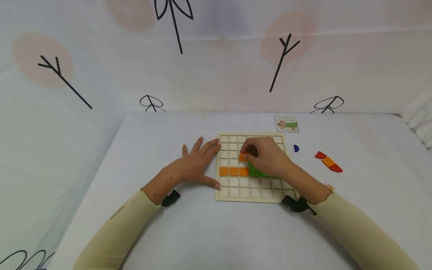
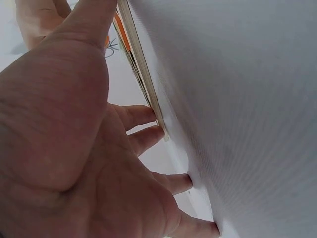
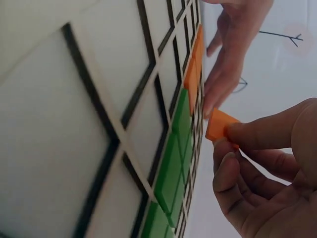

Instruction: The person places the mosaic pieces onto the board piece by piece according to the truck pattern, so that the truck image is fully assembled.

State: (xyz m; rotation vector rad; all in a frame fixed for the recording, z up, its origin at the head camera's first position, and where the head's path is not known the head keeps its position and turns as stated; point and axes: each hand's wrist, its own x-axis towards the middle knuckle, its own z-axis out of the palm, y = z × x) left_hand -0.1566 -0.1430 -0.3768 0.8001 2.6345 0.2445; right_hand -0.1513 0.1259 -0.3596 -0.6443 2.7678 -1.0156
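A wooden grid board (image 1: 224,193) lies on the white table, with a row of orange square tiles (image 1: 233,171) and a block of green tiles (image 1: 255,172) set in its cells. My right hand (image 1: 270,155) is over the board, pinching an orange square tile (image 3: 222,125) between thumb and fingers, just above the cells in the right wrist view. The left hand (image 1: 197,165) is spread at the board's left edge, its thumb and two fingertips (image 2: 157,132) touching the rim. Part of the green block is hidden under the right hand.
A small pattern card (image 1: 287,123) lies behind the board's right corner. To the right are a blue half-round piece (image 1: 296,148), a red piece (image 1: 321,155), an orange square (image 1: 327,161) and another red piece (image 1: 335,168). Another orange piece (image 1: 330,186) peeks out by the right wrist.
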